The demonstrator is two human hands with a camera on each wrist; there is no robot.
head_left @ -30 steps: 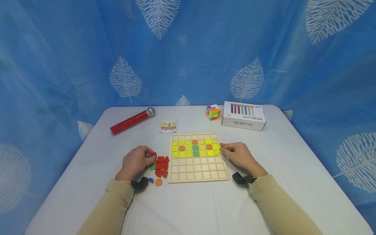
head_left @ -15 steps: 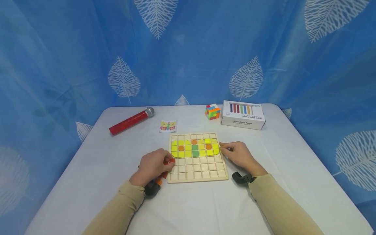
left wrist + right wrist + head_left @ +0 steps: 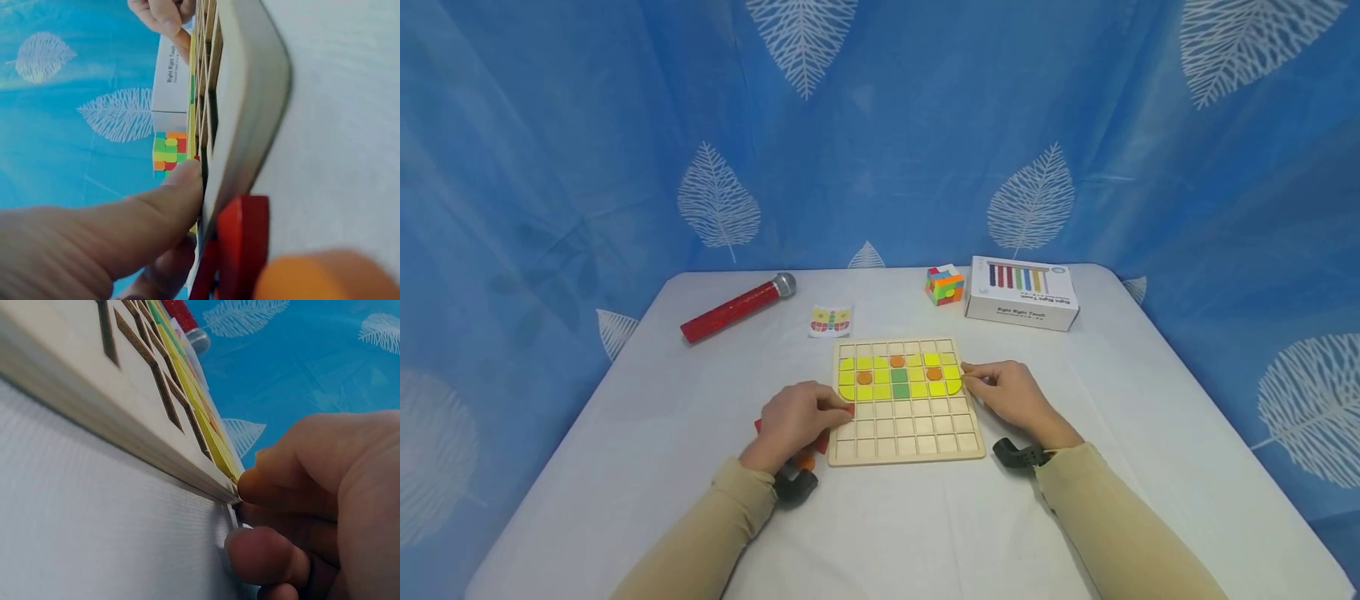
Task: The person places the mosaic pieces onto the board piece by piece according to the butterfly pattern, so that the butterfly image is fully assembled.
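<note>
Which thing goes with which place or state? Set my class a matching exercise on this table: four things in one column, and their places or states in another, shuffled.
Things
1. Red piece
2. Board
3. Cube
4. Microphone

Places and states
A. Beside the box
B. Lying down, with a silver head
C. Held in the left grip
D. Partly covered with yellow pieces

Right pairs: 1-C, 2-D, 3-A, 4-B

The table (image 3: 910,525) is free before the board (image 3: 917,429), but hands (image 3: 796,419) (image 3: 1011,400) flank both sides.
</note>
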